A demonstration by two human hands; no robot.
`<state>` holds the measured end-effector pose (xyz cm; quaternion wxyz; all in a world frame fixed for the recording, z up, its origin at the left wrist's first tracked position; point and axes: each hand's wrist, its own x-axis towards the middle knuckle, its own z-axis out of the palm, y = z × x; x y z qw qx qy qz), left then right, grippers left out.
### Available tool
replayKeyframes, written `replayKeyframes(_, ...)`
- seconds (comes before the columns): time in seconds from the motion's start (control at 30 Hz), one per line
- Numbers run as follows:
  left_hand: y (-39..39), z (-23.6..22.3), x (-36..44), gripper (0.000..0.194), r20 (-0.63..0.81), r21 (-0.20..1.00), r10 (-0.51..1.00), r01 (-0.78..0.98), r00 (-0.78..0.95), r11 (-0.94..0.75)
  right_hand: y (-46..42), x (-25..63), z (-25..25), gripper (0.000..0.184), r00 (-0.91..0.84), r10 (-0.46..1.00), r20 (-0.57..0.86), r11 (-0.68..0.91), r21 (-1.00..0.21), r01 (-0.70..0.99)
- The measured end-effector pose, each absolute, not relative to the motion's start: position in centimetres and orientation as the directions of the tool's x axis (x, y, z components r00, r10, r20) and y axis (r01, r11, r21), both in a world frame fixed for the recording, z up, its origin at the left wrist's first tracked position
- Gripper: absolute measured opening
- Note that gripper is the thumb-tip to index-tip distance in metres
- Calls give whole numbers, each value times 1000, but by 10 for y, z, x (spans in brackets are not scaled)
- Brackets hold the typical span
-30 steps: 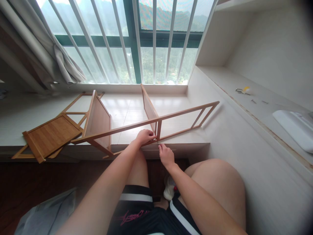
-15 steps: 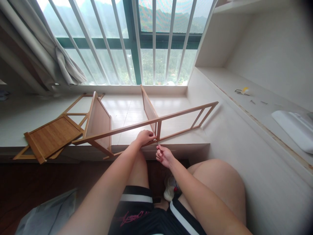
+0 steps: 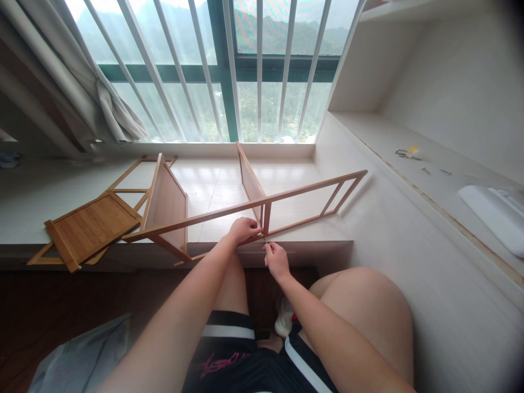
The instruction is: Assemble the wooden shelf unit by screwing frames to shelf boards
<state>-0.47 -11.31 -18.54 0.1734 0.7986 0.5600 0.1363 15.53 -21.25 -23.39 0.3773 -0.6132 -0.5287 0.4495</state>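
Note:
A bamboo shelf frame (image 3: 303, 191) lies on its side on the white window ledge (image 3: 213, 185), with two shelf panels (image 3: 166, 204) standing in it. My left hand (image 3: 242, 229) is closed round the frame's near rail beside an upright post. Just below that joint, my right hand (image 3: 277, 260) is closed in a pinch on a thin metal tool whose tip points up at the rail. What kind of tool it is I cannot make out.
A loose bamboo shelf panel (image 3: 92, 226) rests on another frame at the ledge's left end. A curtain (image 3: 82, 93) hangs at the left of the barred window. On the right counter lie small screws, a yellow-handled item (image 3: 407, 152) and a white object (image 3: 493, 215). My knees are below the ledge.
My right hand has twisted at the wrist below the joint, fingers turning outward and back again. My left hand and the frame have stayed put.

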Motion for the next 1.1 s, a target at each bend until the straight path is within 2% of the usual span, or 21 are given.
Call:
replayKeyframes(0.17,-113,-184,-5,42,18,438,943,845,333,-307,-215,159,-227,35,50,998,-45,-66,-776,627)
replayKeyframes(0.37,-114,-183,-4,42,12,440,944,846,330,-302,-213,158,-218,34,18,1000,-19,-26,-572,820)
replayKeyframes(0.53,-114,-183,-4,43,23,442,939,839,343,-317,-213,158,-215,36,-6,1000,-1,5,-520,854)
replayKeyframes(1.1,-113,-186,-4,43,23,444,943,842,332,-307,-213,159,-217,38,-48,999,8,45,-516,855)
